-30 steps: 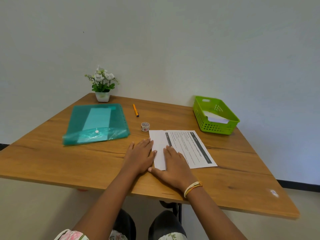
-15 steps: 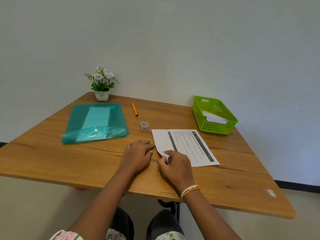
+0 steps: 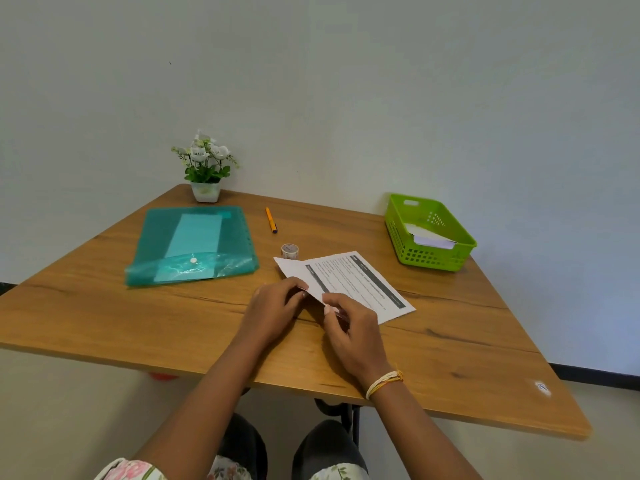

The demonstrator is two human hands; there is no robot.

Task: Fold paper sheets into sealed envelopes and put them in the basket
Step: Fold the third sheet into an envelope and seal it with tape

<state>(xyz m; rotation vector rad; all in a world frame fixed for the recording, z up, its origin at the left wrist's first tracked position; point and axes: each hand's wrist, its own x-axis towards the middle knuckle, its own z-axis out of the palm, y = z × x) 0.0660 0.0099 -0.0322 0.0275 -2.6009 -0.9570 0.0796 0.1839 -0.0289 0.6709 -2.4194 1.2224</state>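
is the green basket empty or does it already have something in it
Not empty. The green basket holds white folded paper, leaning against its near right side. How many pieces cannot be told.

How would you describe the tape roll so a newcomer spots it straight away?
Start at the wooden table and find the printed sheet that both hands are holding. Just beyond its far left corner stands the tape roll, a small pale ring. The orange pen behind it is long and thin; the roll is round and squat.
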